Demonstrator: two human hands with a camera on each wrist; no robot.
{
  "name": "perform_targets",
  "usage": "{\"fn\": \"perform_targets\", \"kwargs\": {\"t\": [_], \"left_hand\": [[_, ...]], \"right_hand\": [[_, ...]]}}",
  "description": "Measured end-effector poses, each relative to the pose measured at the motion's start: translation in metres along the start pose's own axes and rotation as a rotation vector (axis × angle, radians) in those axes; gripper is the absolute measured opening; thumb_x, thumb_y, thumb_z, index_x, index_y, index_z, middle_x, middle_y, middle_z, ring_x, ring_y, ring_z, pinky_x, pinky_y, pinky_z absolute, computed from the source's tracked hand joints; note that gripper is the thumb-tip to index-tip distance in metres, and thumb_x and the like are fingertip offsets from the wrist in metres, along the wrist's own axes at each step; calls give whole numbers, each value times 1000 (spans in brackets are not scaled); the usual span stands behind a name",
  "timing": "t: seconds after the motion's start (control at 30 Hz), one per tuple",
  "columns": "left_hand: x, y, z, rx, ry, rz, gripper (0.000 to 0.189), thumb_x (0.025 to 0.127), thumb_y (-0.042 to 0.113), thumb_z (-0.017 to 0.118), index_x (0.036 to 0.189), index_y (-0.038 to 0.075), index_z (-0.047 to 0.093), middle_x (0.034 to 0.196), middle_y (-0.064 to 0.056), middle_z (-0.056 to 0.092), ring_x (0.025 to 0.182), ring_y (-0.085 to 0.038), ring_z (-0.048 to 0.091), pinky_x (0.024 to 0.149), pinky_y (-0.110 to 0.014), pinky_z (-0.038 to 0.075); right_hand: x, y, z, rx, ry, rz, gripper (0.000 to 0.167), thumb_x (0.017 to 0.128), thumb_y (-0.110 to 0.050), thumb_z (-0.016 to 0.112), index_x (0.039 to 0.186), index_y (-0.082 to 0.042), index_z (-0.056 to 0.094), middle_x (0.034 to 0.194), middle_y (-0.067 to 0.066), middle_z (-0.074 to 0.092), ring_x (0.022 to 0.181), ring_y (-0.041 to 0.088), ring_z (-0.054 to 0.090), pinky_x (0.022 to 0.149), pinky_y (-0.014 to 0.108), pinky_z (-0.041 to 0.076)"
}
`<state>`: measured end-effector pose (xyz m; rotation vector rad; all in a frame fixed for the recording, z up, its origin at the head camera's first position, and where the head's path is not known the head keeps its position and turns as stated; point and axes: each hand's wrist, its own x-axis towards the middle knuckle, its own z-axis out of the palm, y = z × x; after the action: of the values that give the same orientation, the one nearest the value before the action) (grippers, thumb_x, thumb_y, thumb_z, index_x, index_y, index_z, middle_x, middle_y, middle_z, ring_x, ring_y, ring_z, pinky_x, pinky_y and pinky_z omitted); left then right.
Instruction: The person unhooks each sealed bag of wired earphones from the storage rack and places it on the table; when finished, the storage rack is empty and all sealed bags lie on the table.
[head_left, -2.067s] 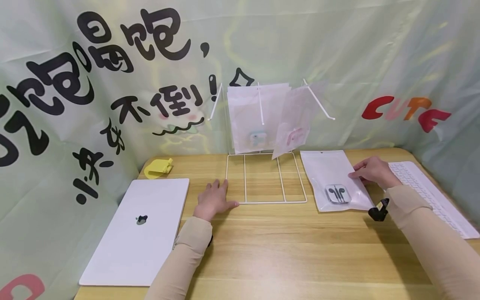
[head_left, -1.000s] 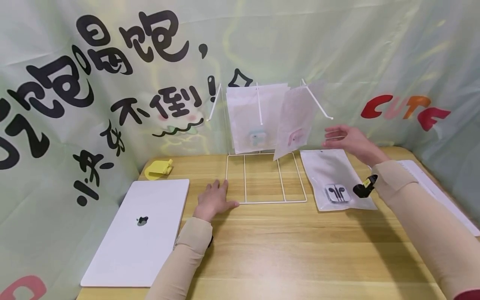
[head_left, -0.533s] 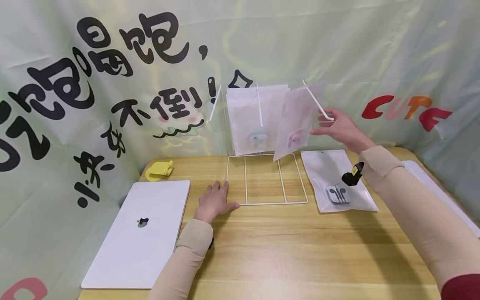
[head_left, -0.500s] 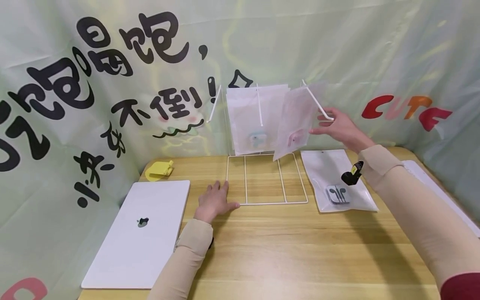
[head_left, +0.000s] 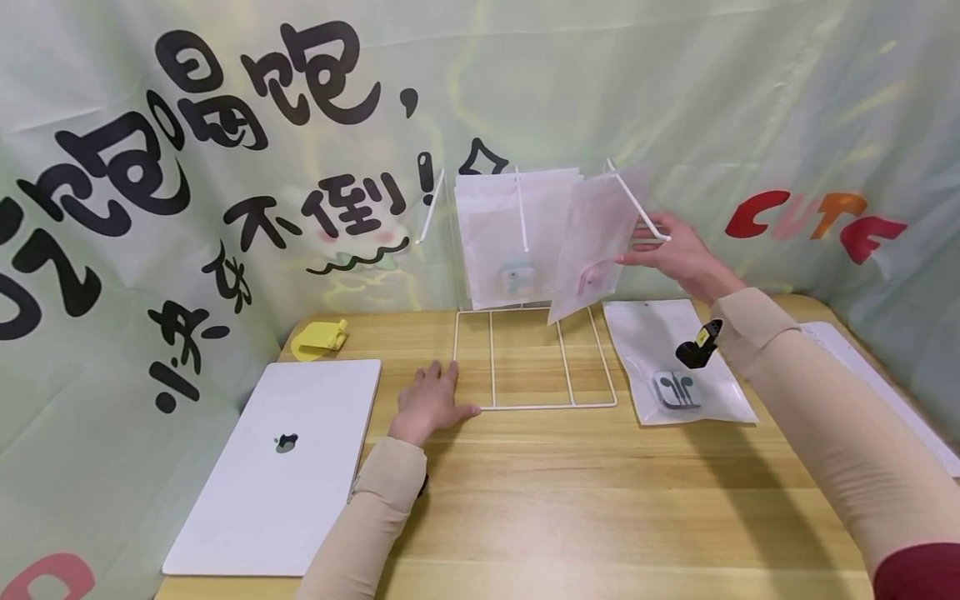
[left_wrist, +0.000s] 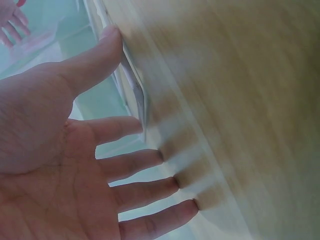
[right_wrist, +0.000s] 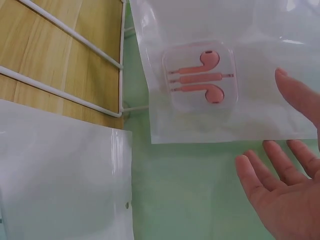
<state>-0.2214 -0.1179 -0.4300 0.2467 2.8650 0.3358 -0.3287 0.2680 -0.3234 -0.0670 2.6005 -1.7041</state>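
My left hand [head_left: 426, 406] rests with spread fingertips on the table, its thumb on the base corner of a white wire display rack [head_left: 547, 407]. Raised at the rack's right side, my right hand [head_left: 678, 258] is beside a hanging white bag [head_left: 592, 217] with pink earphones [right_wrist: 202, 77] in a clear case. In the right wrist view, its thumb stands over the bag's face and its fingers lie past the edge, spread and not closed on it. Another hanging bag [head_left: 487, 225], with a blue item inside, is behind the rack's middle prong [head_left: 521, 212].
A flat white bag [head_left: 648, 333] with dark-corded earphones [head_left: 677, 389] lies right of the rack. A closed laptop [head_left: 285, 500] and a yellow clip-like holder [head_left: 318, 339] are at the left. A white keyboard [head_left: 877, 392] lies far right, partly behind my arm. Printed cloth stands behind.
My right hand has left the flat bag's right edge and moved up and left to the pink-earphone bag on the rack. My left hand has stayed on the rack's corner.
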Motion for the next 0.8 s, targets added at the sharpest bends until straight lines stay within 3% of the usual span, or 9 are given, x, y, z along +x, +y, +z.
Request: {"fn": "perform_targets", "kwargs": {"t": [0.23, 0.43, 0.57, 0.8], "left_hand": [[1, 0, 0, 5, 8, 5, 87, 89, 55, 68, 155, 12, 32, 157, -21, 27, 140, -46, 26, 98, -66, 36], [0, 0, 0, 7, 6, 0, 87, 89, 55, 67, 156, 12, 32, 157, -20, 26, 141, -45, 26, 99, -65, 35], [0, 0, 0, 4, 6, -3, 87, 89, 55, 67, 156, 12, 31, 157, -21, 26, 141, -45, 26, 99, -65, 35], [0, -1, 1, 4, 4, 0, 87, 89, 55, 67, 156, 12, 31, 157, -20, 26, 141, -45, 26, 99, -65, 35]], "right_hand": [[-1, 3, 1, -9, 25, -17, 74, 88, -19, 78, 146, -1, 35, 137, 20, 49, 113, 22, 57, 98, 39, 46], [-1, 9, 1, -28, 69, -39, 51, 88, -16, 78, 127, 3, 51, 105, 9, 64, 86, 14, 67, 78, 28, 55], [-4, 8, 0, -87, 107, -6, 49, 86, -26, 79, 120, 2, 57, 93, 3, 65, 86, 23, 65, 72, 23, 54], [-14, 7, -1, -93, 136, 16, 56, 84, -35, 79, 123, 1, 60, 96, 4, 67, 89, 25, 62, 71, 22, 52]]}}
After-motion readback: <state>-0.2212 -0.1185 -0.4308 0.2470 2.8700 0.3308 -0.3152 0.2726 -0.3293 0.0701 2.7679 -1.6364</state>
